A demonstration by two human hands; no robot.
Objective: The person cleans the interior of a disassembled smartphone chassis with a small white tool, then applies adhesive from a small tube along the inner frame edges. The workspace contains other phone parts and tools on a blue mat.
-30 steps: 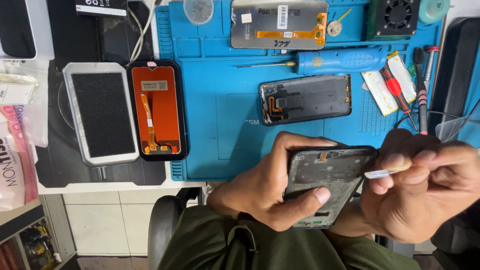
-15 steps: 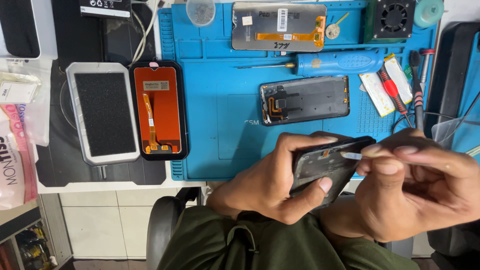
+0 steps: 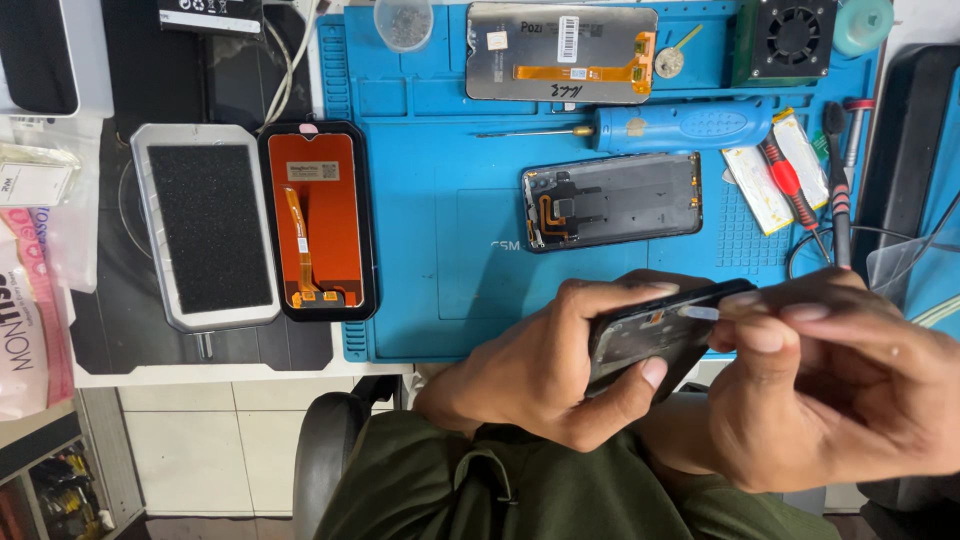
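My left hand (image 3: 545, 365) grips a dark phone frame (image 3: 650, 335) tilted on edge over my lap, thumb across its lower side. My right hand (image 3: 840, 385) pinches a small white strip (image 3: 698, 312) at the frame's upper edge, fingers closed on it. On the blue work mat (image 3: 450, 270) lie another opened phone body (image 3: 612, 200), a blue-handled screwdriver (image 3: 680, 128) and a grey display panel with an orange flex cable (image 3: 562, 52).
An orange-backed screen (image 3: 320, 220) and a grey tray with black foam (image 3: 205, 225) lie left of the mat. A small fan (image 3: 792, 38), red and black hand tools (image 3: 800, 190), a clear screw dish (image 3: 403, 22) and packets (image 3: 35, 270) surround them.
The phone frame has tipped from face-up to nearly on edge and risen slightly. My right hand has moved left along the frame's upper edge with the white strip.
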